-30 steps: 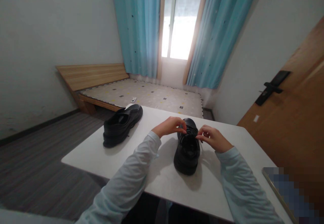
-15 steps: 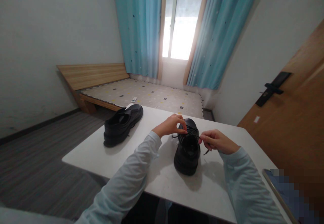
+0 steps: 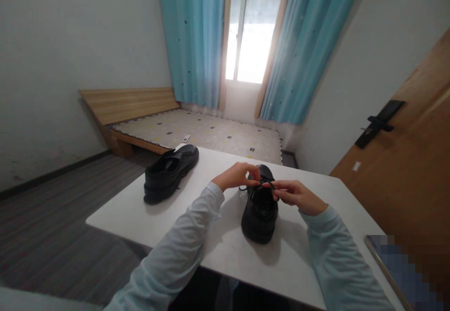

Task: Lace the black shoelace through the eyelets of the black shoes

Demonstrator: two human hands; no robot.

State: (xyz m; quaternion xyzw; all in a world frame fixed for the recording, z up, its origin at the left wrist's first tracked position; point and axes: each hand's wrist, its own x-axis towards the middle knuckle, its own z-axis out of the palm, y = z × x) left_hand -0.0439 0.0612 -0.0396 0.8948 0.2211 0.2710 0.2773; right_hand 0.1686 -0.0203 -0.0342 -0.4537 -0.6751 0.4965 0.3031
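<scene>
Head view: black shoe point(image 3: 260, 212) lies under both hands' pinching fingertips point(image 3: 258, 178).

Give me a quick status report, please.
Left hand and right hand pinch laces over near shoe. Second shoe apart, left. Nothing in the way.

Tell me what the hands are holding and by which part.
Both the left hand and right hand pinch the black lace of the near shoe, above its tongue.
</scene>
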